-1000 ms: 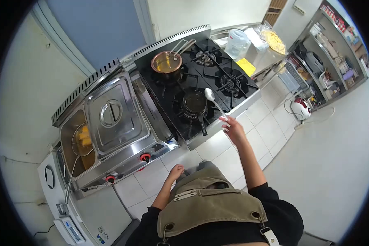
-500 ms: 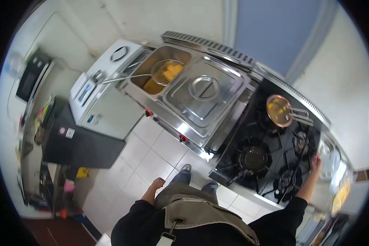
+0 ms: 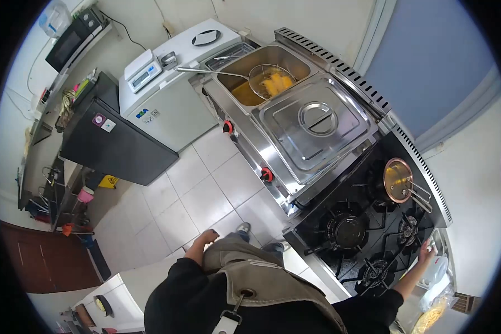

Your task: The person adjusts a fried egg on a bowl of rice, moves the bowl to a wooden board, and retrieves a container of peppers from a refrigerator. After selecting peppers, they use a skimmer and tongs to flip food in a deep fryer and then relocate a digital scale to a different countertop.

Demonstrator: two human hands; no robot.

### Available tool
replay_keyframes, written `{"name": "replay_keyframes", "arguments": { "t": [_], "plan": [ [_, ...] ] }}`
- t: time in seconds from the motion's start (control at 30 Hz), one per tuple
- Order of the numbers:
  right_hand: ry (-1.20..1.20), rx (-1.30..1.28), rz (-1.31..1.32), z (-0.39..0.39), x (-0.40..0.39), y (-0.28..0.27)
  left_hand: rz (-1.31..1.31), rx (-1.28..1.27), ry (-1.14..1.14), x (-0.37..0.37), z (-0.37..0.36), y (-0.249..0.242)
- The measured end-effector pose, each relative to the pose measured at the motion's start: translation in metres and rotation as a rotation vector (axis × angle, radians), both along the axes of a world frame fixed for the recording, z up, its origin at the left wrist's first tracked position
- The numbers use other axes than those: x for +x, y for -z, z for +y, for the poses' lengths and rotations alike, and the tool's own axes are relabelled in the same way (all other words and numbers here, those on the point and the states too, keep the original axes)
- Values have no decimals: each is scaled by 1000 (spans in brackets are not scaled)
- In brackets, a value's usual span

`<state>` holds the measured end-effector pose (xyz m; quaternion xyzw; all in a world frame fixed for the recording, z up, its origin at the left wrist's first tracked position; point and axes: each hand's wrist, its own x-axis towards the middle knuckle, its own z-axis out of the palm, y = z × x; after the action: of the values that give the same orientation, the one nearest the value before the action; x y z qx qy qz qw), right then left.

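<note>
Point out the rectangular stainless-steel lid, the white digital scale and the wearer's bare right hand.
Rectangular stainless-steel lid (image 3: pixel 318 119): head view, round handle recess near its centre.
White digital scale (image 3: pixel 142 65): head view, flat white top.
Bare right hand (image 3: pixel 426 254): head view, middle of the hand.

Right hand: moved from above the stove's front edge to its right edge, near the clear container.
Spoon: gone from over the front edge; whether that hand has it is unclear.
View: swung left, bringing in dark refrigerator, microwave and brown door.
</note>
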<state>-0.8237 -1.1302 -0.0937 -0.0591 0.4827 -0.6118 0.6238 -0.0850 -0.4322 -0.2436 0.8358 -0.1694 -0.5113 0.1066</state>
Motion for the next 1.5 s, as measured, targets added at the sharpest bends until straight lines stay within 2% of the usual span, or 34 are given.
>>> {"name": "replay_keyframes", "arguments": {
  "t": [0.07,0.1,0.17,0.2,0.27,0.33,0.37,0.43,0.47,0.5,0.57,0.6,0.63,0.67,0.7,0.77,0.8,0.87,0.97,1.0,1.07,1.1,1.13,1.17,1.2,1.23,1.27,1.3,1.33,1.37,1.4,1.43,1.47,1.5],
  "plan": [
    [90,68,67,31,27,-15,23,20,-40,12,-19,-7],
    [97,59,77,54,37,-20,-12,-68,103,29,-20,8],
    [-199,-144,156,111,47,-21,-121,-153,29,53,-32,13],
    [-184,-65,143,138,54,-21,-119,-156,-9,68,-43,6],
    [-94,-11,524,221,109,-41,-124,-187,61,106,-53,35],
    [-24,-27,789,308,145,-39,-3,-89,103,147,-64,59],
    [24,21,870,355,177,-49,-2,-109,202,169,-76,57],
    [75,71,974,454,241,-68,192,-48,151,202,-91,55],
    [121,130,952,500,264,-65,171,-39,346,225,-99,71],
    [177,202,939,546,284,-57,101,64,710,251,-116,86],
    [311,342,898,628,348,-69,68,87,698,273,-135,93],
    [378,327,833,667,376,-68,122,91,944,293,-152,116],
    [418,328,831,699,411,-69,205,87,798,301,-168,118],
    [462,365,833,734,434,-51,181,70,757,286,-181,116],
    [532,328,716,763,465,-43,214,72,819,291,-204,119],
    [566,471,748,806,528,-24,259,96,1015,266,-233,112],
    [612,358,751,827,562,-10,275,119,1128,250,-245,112],
    [661,506,745,847,636,-9,293,169,1368,218,-256,111],
    [585,533,766,887,722,-42,285,223,1705,154,-242,107],
    [673,551,737,904,745,-45,280,248,1806,127,-229,106],
    [554,440,741,916,772,-63,284,323,1924,65,-212,123],
    [607,434,744,945,794,-80,311,331,1961,38,-180,123],
    [650,446,743,978,816,-84,573,235,2398,31,-151,94],
    [760,442,734,1002,831,-86,906,-21,2720,16,-77,-41],
    [858,444,735,1028,844,-86,941,-10,2730,6,-41,-18],
    [972,455,719,1052,859,-83,612,282,2941,-10,2,13],
    [974,477,725,1078,875,-79,234,584,3086,-14,45,39],
    [1113,466,705,1112,890,-75,305,552,3378,-2,99,40],
    [1261,432,660,1137,912,-69,504,639,3590,11,151,41],
    [1339,508,675,1163,933,-78,675,758,3792,28,203,1],
    [1419,552,678,1188,952,-88,656,1034,3649,47,252,-18],
    [1487,607,690,1212,969,-97,917,957,3534,62,294,-40],
    [1568,683,720,1234,984,-102,909,837,3486,74,335,-113],
    [1644,763,746,1255,997,-106,1120,981,3332,74,367,-143]
  ]
}}
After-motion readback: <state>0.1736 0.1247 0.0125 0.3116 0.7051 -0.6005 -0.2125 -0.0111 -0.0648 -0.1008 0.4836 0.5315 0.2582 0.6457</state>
